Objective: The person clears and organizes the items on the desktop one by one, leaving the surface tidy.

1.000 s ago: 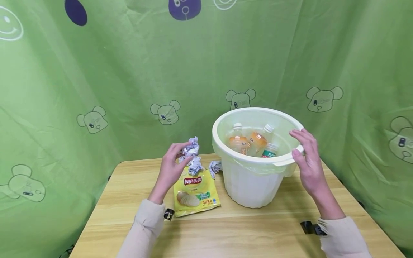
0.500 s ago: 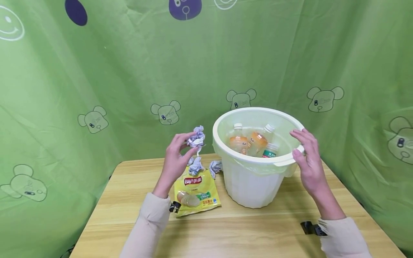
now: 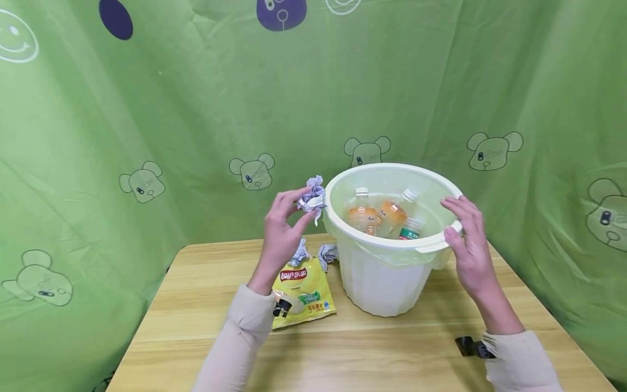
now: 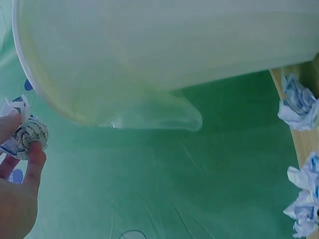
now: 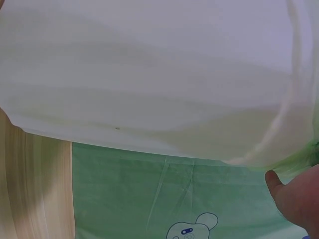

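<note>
In the head view my left hand pinches a crumpled paper ball between thumb and fingers, raised at the left rim of a white trash bin. Printed lines show on the paper ball in the left wrist view. My right hand holds the bin's right rim, fingers over the edge and thumb at its front. A thin pale-green liner covers the rim. Inside lie several plastic bottles, two with orange labels and one with a green label.
A yellow Lay's chip bag lies on the wooden table, left of the bin. Behind it sits a crumpled paper, partly hidden by my left hand. Another crumpled paper is beside the bin. A green curtain surrounds the table.
My left hand has lifted the paper ball off the pile by the chip bag and carried it up and right to the bin's rim. My right hand has stayed at the rim.
</note>
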Available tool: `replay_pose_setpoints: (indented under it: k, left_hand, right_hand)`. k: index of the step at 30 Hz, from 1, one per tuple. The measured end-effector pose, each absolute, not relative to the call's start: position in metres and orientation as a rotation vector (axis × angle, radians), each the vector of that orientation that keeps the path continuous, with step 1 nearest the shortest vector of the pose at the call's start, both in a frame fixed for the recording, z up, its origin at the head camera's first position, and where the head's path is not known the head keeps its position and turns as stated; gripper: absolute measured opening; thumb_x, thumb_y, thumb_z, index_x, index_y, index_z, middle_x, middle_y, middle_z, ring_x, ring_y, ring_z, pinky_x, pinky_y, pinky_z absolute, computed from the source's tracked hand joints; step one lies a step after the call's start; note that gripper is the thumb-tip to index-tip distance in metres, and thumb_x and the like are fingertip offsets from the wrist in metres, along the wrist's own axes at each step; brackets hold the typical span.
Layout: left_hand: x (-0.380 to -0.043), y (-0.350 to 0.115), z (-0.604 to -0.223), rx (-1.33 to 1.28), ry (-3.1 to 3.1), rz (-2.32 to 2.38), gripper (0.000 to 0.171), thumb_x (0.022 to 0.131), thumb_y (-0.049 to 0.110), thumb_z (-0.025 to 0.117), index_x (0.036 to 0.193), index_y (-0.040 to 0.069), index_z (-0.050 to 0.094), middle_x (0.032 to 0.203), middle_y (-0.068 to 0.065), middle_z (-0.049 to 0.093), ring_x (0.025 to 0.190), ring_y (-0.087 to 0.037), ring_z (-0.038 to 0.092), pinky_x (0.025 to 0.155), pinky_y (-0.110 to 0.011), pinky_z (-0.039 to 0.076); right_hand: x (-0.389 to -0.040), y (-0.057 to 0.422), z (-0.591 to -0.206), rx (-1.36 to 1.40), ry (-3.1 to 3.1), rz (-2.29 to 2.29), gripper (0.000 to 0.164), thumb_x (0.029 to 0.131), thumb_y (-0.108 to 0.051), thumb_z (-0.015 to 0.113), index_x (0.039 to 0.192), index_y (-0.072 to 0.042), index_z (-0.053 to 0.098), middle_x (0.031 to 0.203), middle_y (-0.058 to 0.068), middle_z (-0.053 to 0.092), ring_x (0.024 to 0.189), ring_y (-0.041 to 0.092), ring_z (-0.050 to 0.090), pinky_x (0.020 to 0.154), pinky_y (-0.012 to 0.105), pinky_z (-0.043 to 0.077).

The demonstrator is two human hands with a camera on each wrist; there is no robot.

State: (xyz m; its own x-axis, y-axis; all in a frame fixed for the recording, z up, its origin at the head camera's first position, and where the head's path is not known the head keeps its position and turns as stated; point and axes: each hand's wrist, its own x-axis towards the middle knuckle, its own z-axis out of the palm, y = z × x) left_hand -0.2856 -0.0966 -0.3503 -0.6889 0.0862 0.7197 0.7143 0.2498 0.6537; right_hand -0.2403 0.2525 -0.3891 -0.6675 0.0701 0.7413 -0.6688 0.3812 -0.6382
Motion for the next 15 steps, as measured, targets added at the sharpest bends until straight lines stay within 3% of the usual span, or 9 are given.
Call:
replay_pose_setpoints:
  k: [15]
  left_hand:
    - [-0.289, -0.061, -0.347, -0.758, -1.929, -1.487, 0.048, 0.092, 0.008, 0.076, 0.139, 0.014, 0.064, 0.128, -0.009, 0.060, 0.114, -0.023, 0.065, 0.103, -0.028, 0.057]
  right_hand:
    - [-0.240, 0.251, -0.388, 0.503, -1.949, 1.346, 0.049, 0.100, -0.007, 0.044, 0.148, 0.002, 0.051, 0.153, -0.010, 0.045, 0.155, 0.016, 0.022, 0.131, 0.052, 0.003]
